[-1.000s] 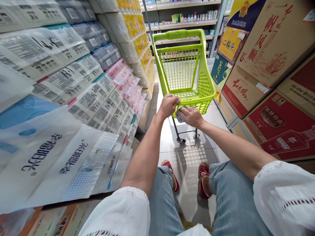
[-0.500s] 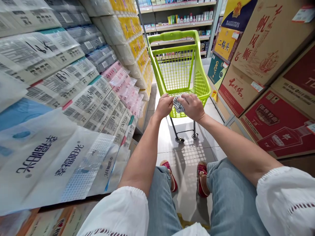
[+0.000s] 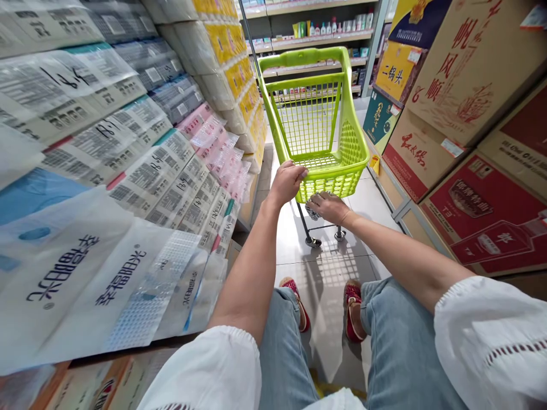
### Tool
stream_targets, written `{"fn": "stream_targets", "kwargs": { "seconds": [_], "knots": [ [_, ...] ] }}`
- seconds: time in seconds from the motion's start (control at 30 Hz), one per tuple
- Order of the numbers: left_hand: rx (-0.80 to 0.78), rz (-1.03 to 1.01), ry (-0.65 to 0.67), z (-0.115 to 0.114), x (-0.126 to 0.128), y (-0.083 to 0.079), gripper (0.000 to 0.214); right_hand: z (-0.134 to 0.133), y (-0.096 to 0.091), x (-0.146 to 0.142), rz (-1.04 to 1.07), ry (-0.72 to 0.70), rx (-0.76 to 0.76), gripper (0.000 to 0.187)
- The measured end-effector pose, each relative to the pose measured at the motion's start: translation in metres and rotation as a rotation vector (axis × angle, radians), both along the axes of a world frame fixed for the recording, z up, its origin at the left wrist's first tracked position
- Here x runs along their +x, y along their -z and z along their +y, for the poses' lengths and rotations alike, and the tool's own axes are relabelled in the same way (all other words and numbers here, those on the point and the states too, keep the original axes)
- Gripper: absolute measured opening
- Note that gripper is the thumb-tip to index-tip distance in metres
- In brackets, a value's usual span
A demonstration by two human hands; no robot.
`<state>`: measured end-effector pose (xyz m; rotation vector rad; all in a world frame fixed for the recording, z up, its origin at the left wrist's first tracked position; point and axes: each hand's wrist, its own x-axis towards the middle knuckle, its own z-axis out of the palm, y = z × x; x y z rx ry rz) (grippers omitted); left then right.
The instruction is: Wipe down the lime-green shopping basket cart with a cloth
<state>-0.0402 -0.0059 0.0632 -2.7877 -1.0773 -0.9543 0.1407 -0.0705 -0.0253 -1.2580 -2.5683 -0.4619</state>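
Observation:
In front of me stands a lime-green shopping cart (image 3: 329,85) with a plastic lattice basket and dark legs on casters. My left hand (image 3: 287,181) is closed around the near left edge of the basket. At the basket's lower near side, my right hand (image 3: 331,208) presses a crumpled grey-and-white striped cloth (image 3: 314,212) under its fingers. Part of the cloth is hidden by those fingers. Nothing lies in the visible part of the basket.
Wrapped packs of paper goods (image 3: 128,142) are stacked along my left, beside yellow-and-white tissue packs (image 3: 231,74). Cartons (image 3: 461,97) line the right side of the tiled aisle (image 3: 294,245). Shelves of bottles (image 3: 320,37) stand behind the cart.
My right hand has moved down with the cloth, from the basket's near rim to its lower front. My left hand stays at the edge.

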Motion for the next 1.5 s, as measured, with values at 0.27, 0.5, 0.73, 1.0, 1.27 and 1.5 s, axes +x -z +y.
{"fn": "stream_targets", "kwargs": {
  "seconds": [0.27,0.5,0.73,1.0,1.27,1.5],
  "knots": [
    [0.022,0.051,-0.032,-0.008,-0.001,-0.012,0.026,-0.002,-0.066,0.013,0.22,0.12,0.138,0.039],
    [-0.021,0.073,-0.1,-0.019,0.021,-0.003,0.017,-0.001,-0.038,0.015,0.178,0.112,0.058,0.04],
    [0.02,0.056,-0.122,-0.013,0.02,0.006,0.015,-0.007,0.01,0.029,-0.034,0.07,-0.111,0.041],
    [0.008,0.092,-0.173,-0.015,0.021,0.003,0.016,0.005,-0.055,0.023,0.22,0.075,0.224,0.037],
    [-0.026,0.143,-0.201,-0.019,0.022,-0.001,0.02,0.015,-0.038,0.023,0.236,0.068,0.296,0.032],
    [-0.02,0.13,-0.208,-0.016,0.024,-0.001,0.037,0.007,0.013,0.023,0.03,-0.016,0.107,0.032]
  ]
}}
